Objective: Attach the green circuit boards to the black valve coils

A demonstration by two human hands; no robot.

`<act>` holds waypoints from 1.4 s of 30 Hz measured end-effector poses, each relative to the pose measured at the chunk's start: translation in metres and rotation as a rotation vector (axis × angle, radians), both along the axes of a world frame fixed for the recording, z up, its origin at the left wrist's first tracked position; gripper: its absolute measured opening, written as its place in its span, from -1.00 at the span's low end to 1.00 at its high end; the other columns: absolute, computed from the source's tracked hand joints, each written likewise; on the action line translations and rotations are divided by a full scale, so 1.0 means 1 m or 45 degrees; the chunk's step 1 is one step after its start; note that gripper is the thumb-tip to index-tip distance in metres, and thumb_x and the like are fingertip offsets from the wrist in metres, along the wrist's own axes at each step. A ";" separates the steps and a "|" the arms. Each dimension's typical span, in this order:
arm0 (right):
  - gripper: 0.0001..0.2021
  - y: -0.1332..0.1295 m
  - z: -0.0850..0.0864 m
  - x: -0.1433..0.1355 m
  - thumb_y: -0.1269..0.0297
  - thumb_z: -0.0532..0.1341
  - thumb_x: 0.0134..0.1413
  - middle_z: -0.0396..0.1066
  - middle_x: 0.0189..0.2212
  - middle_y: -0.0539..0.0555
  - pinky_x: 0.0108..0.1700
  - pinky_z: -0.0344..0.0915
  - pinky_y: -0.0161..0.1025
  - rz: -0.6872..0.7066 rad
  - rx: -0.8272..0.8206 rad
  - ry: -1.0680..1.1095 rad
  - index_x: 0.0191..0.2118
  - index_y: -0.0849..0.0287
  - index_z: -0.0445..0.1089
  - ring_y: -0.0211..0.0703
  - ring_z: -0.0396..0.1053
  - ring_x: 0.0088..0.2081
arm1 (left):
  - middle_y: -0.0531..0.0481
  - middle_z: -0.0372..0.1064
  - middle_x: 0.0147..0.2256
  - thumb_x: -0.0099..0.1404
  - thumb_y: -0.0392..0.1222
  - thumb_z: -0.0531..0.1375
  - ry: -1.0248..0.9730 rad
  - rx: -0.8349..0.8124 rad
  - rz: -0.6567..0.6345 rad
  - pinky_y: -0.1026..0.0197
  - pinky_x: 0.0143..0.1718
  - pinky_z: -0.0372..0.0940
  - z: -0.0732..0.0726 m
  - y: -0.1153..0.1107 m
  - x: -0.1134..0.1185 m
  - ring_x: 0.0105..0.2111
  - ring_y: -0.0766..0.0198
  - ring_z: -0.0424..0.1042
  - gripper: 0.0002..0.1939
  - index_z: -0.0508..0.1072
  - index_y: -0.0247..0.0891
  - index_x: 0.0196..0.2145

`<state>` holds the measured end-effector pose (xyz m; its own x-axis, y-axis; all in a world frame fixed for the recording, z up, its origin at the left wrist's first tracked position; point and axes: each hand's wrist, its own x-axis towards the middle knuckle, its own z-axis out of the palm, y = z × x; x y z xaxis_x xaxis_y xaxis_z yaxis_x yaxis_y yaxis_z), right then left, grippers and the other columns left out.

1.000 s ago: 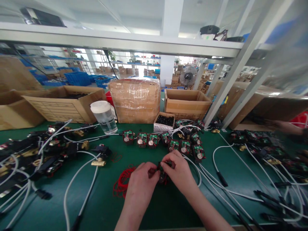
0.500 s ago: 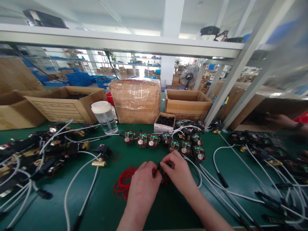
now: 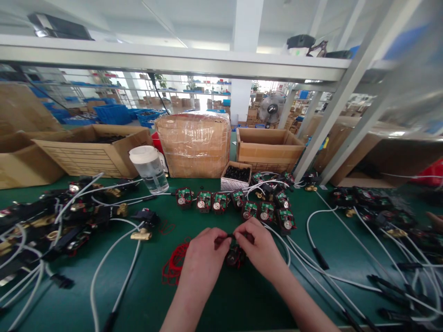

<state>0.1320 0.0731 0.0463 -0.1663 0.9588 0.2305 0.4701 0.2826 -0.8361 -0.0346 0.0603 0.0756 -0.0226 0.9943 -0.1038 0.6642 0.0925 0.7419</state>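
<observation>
Both my hands meet over the middle of the green table. The thumb and fingers of my left hand are closed in a pinch, and my right hand pinches opposite. Between the fingertips a small black part shows, mostly covered by them. Just below the fingers sits a small circuit-board module with a dark round piece and red wire, partly hidden. A coil of thin red wire rings lies left of my left hand. Several similar green-board modules stand in a group beyond my hands.
Black valve units with brass fittings and white cables crowd the left; more cables spread right. Behind stand a water jug, a small box of black parts and cardboard boxes. A metal post rises right.
My fingertips have shifted slightly, uncovering more of the module beneath. At the right, another person's hand has left the open cardboard box; fingers now show at the right edge.
</observation>
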 end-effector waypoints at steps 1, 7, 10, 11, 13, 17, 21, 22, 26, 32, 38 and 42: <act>-0.88 0.000 -0.001 0.000 0.44 0.21 0.17 0.29 -0.37 -0.01 -0.34 0.21 -0.27 -0.009 -0.006 0.004 -0.35 0.15 0.48 -0.20 0.28 -0.37 | 0.00 0.54 -0.31 0.28 -0.23 0.21 0.017 0.003 0.004 0.23 -0.21 0.30 0.001 0.001 0.001 -0.32 0.24 0.52 -0.87 0.59 -0.19 -0.33; -0.89 -0.001 -0.003 0.000 0.44 0.23 0.16 0.29 -0.37 -0.01 -0.33 0.21 -0.27 -0.047 -0.008 0.018 -0.35 0.15 0.49 -0.20 0.29 -0.37 | 0.01 0.56 -0.31 0.27 -0.26 0.17 0.088 0.037 -0.003 0.20 -0.19 0.29 -0.001 0.004 0.000 -0.30 0.22 0.52 -0.81 0.62 -0.16 -0.33; -0.89 -0.002 -0.005 0.000 0.43 0.23 0.17 0.29 -0.36 -0.01 -0.34 0.21 -0.27 -0.054 -0.010 0.028 -0.35 0.14 0.49 -0.20 0.29 -0.38 | 0.02 0.59 -0.29 0.27 -0.22 0.16 0.020 0.041 -0.016 0.19 -0.18 0.29 -0.007 0.004 -0.005 -0.28 0.20 0.53 -0.79 0.63 -0.14 -0.33; -0.89 -0.002 -0.005 0.000 0.42 0.23 0.17 0.29 -0.36 -0.01 -0.34 0.21 -0.27 -0.054 -0.008 0.032 -0.35 0.14 0.49 -0.21 0.29 -0.38 | 0.02 0.60 -0.28 0.26 -0.20 0.17 -0.015 0.035 -0.014 0.19 -0.18 0.30 -0.009 0.004 -0.006 -0.28 0.19 0.54 -0.79 0.63 -0.13 -0.32; -0.89 -0.002 -0.007 0.000 0.42 0.23 0.18 0.30 -0.35 -0.01 -0.34 0.20 -0.27 -0.052 -0.004 0.041 -0.34 0.14 0.50 -0.21 0.29 -0.38 | 0.02 0.61 -0.29 0.24 -0.15 0.18 -0.084 0.009 -0.002 0.19 -0.20 0.31 -0.014 0.004 -0.009 -0.29 0.17 0.55 -0.80 0.63 -0.14 -0.32; -0.88 -0.002 -0.008 -0.001 0.42 0.23 0.18 0.29 -0.35 -0.01 -0.34 0.20 -0.27 -0.056 0.011 0.048 -0.34 0.14 0.50 -0.21 0.30 -0.37 | 0.02 0.62 -0.32 0.22 -0.08 0.17 -0.187 -0.043 0.006 0.18 -0.22 0.33 -0.022 0.002 -0.012 -0.31 0.15 0.56 -0.77 0.63 -0.15 -0.31; -0.89 -0.001 -0.008 -0.002 0.42 0.23 0.17 0.29 -0.35 -0.01 -0.34 0.20 -0.27 -0.059 0.019 0.065 -0.35 0.14 0.49 -0.21 0.30 -0.38 | -0.01 0.63 -0.30 0.21 -0.04 0.17 -0.223 -0.057 0.011 0.16 -0.20 0.34 -0.029 0.000 -0.014 -0.29 0.12 0.57 -0.73 0.62 -0.17 -0.29; -0.89 -0.002 -0.008 -0.002 0.42 0.23 0.17 0.28 -0.35 -0.01 -0.35 0.21 -0.27 -0.060 0.020 0.066 -0.35 0.14 0.49 -0.21 0.30 -0.38 | 0.00 0.64 -0.30 0.22 -0.03 0.17 -0.230 -0.058 0.008 0.16 -0.20 0.35 -0.030 -0.001 -0.014 -0.29 0.12 0.57 -0.73 0.62 -0.17 -0.28; -0.89 -0.003 -0.007 -0.003 0.42 0.23 0.17 0.29 -0.35 0.00 -0.34 0.22 -0.27 -0.061 0.021 0.052 -0.35 0.14 0.49 -0.21 0.30 -0.38 | 0.01 0.64 -0.30 0.21 -0.03 0.17 -0.251 -0.080 -0.001 0.17 -0.18 0.35 -0.033 -0.005 -0.015 -0.27 0.12 0.58 -0.74 0.62 -0.15 -0.30; -0.87 -0.005 -0.009 0.003 0.35 0.19 0.22 0.35 -0.32 0.04 -0.26 0.29 -0.23 -0.077 0.054 0.049 -0.29 0.13 0.51 -0.15 0.36 -0.32 | 0.01 0.64 -0.31 0.21 -0.02 0.17 -0.262 -0.126 0.009 0.14 -0.14 0.36 -0.033 -0.011 -0.016 -0.26 0.10 0.59 -0.73 0.62 -0.17 -0.29; -0.77 -0.012 -0.022 0.015 0.22 0.08 0.33 0.42 -0.31 0.06 -0.28 0.36 -0.20 -0.160 -0.118 0.240 -0.15 0.12 0.48 -0.13 0.40 -0.36 | -0.12 0.62 -0.09 0.21 0.02 0.22 -0.542 -0.142 -0.019 0.10 0.02 0.38 -0.038 -0.006 -0.018 -0.07 0.08 0.57 -0.58 0.54 -0.25 -0.04; -0.78 -0.017 -0.020 0.013 0.21 0.11 0.30 0.44 -0.26 0.08 -0.25 0.38 -0.19 -0.151 -0.136 0.225 -0.15 0.12 0.49 -0.11 0.42 -0.31 | -0.12 0.59 -0.04 0.22 0.02 0.22 -0.700 -0.181 -0.062 0.09 0.06 0.37 -0.036 -0.007 -0.014 -0.03 0.09 0.55 -0.45 0.44 -0.23 0.13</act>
